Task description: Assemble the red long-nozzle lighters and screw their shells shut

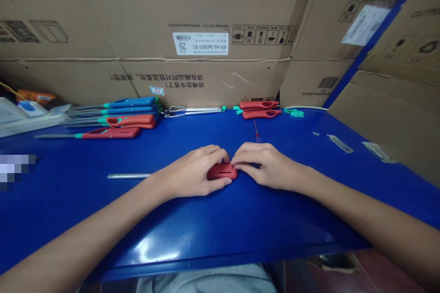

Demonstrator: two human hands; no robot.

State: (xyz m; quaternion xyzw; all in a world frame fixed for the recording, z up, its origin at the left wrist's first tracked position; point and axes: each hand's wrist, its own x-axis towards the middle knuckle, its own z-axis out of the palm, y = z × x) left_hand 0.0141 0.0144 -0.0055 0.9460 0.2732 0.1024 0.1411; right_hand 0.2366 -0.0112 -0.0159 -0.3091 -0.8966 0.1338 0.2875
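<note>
On the blue surface [261,224], the left hand [194,171] holds a red lighter [220,173], the right hand [263,165] touching its end; other lighters [132,111] lie toward the far left corner.

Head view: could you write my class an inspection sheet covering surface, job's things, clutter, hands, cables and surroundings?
Surface: glossy blue tabletop, with bright glare towards its front edge.
Job's things: red plastic handle with a dark slot; long silver metal rod to its left, any join hidden.
Clutter: pile of blue and red plastic handles with metal rods rear left; two red plastic handles, small teal plastic pieces and purple-handled screwdriver further right; clear plastic pieces at right.
Hands: left hand grips the handle; right hand has its fingertips at the handle's right end, anything between them too small to tell.
Cables: thin white wires beside slim silver rods, rear.
Surroundings: printed brown cardboard behind and at right.
</note>
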